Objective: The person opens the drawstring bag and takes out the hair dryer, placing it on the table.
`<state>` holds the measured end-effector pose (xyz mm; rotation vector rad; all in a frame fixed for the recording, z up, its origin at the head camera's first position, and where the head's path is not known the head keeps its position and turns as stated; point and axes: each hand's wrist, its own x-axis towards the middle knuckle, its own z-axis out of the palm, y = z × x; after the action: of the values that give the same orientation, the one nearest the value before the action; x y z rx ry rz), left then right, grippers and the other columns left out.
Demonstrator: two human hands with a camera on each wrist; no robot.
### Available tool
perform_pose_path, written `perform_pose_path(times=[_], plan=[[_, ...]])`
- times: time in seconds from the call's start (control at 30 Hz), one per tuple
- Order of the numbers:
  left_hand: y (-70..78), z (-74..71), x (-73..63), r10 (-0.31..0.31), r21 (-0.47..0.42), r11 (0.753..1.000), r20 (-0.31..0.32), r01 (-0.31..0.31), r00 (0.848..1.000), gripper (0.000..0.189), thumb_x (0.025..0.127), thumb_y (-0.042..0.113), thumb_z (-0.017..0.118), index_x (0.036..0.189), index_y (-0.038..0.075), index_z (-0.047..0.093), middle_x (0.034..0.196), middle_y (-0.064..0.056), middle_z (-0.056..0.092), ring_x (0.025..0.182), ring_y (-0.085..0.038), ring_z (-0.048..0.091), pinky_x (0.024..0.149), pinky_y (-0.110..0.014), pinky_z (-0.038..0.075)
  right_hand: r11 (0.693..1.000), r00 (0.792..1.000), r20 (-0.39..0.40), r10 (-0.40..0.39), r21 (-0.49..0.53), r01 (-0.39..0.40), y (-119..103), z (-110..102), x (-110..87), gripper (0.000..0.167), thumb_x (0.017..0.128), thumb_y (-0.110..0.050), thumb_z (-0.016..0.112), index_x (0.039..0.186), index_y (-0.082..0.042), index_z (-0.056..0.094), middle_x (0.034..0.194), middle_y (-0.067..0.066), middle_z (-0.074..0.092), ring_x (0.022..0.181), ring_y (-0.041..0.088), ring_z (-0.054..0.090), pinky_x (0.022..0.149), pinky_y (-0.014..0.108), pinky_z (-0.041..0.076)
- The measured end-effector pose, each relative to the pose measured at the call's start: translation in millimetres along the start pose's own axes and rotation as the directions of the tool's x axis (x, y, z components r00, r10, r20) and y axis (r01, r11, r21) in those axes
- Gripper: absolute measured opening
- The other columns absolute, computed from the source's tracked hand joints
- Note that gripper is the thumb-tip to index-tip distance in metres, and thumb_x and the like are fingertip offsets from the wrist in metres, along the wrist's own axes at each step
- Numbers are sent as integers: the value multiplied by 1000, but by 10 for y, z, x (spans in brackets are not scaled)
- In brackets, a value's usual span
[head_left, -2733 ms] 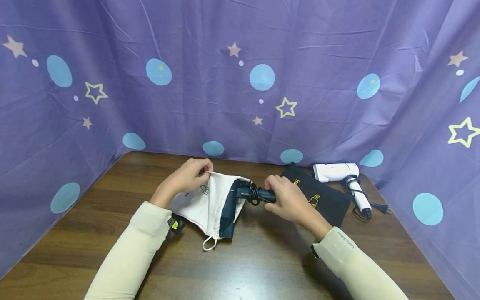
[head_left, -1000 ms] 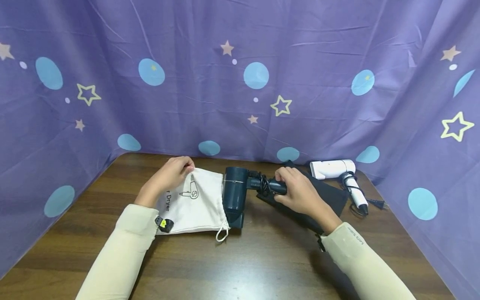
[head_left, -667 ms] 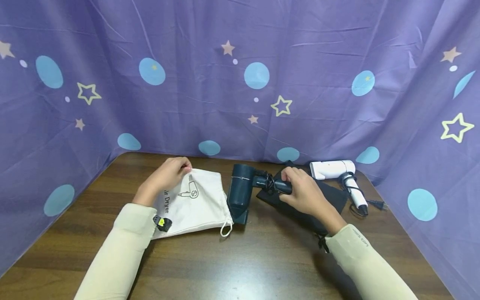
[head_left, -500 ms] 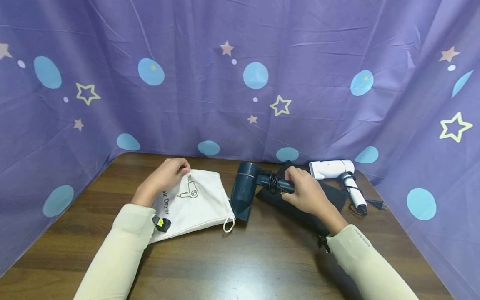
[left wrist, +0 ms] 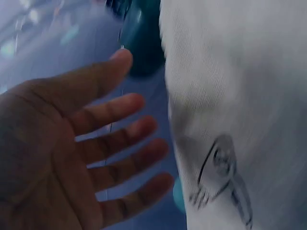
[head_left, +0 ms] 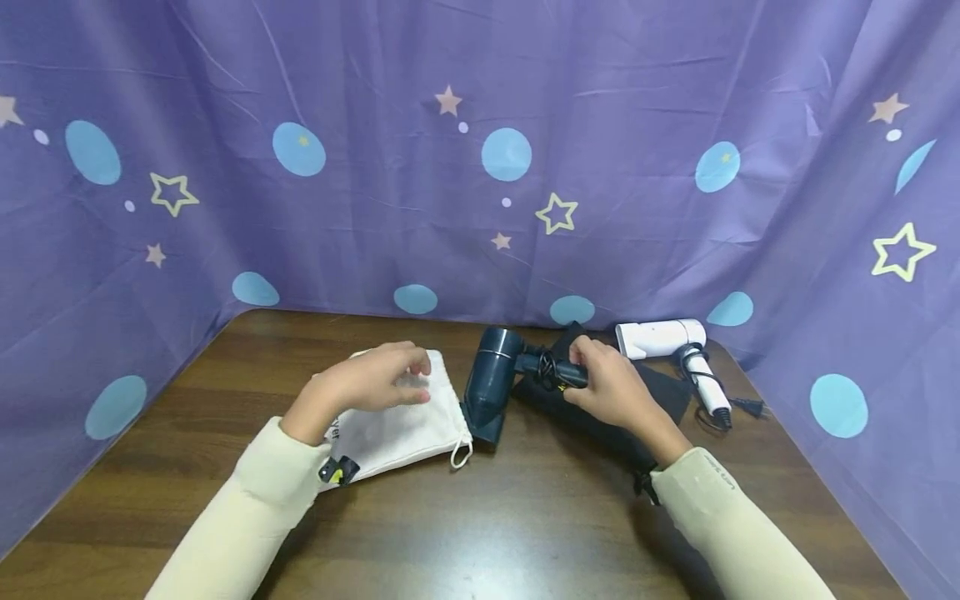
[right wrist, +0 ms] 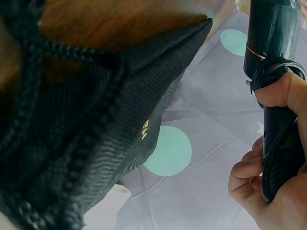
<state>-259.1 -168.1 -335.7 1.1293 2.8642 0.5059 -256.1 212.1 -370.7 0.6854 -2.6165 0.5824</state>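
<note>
My right hand (head_left: 618,396) grips the handle of a dark teal hair dryer (head_left: 491,375), with a black cord wound round the handle. In the right wrist view the thumb and fingers wrap the handle (right wrist: 279,153). The dryer's nozzle end meets the mouth of a white drawstring bag (head_left: 405,429); whether it is inside cannot be told. Over that bag hovers my left hand (head_left: 371,383), fingers spread and holding nothing. The left wrist view shows the fingers apart from the white cloth (left wrist: 225,86), which bears a dryer drawing.
A black drawstring bag (head_left: 660,392) with yellow print lies under and behind my right hand. Beyond it, at the back right, is a white hair dryer (head_left: 660,339) with its cord and plug (head_left: 750,407). A purple curtain (head_left: 390,208) encloses the brown wooden table (head_left: 540,533).
The teal dryer has come out of the white bag's mouth, moving right with my right hand. My left hand has let go of the bag's edge and moved right over it.
</note>
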Motion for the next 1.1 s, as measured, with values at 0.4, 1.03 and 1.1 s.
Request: perform_pose_path(times=[0.4,1.03,1.1], plan=[[325,566,-71,53,215,975,15,-55,998,54,78,52,84,104,14,55,93,5,49,79,-13,50,61,-31,45,999,999,32,43,4,-43,-14,63,0,44,71,-17,88,97,-15,52,80,-1,52,68,17,46,61,35,39],[186,568,-346,202,118,968,150,-221,968,31,72,-2,71,68,18,48,69,11,36,62,-3,33,56,-22,30,996,996,36,84,1,-84,109,-36,-66,43,71,-16,86,100,-13,54,81,2,54,69,18,48,62,36,40],[158,539,-377,220,104,966,157,-238,963,30,71,-3,72,67,17,49,68,12,37,62,-2,33,56,-21,30,996,995,30,93,-1,-93,136,-54,-74,43,71,-15,86,100,-13,54,82,2,54,69,18,48,62,35,40]])
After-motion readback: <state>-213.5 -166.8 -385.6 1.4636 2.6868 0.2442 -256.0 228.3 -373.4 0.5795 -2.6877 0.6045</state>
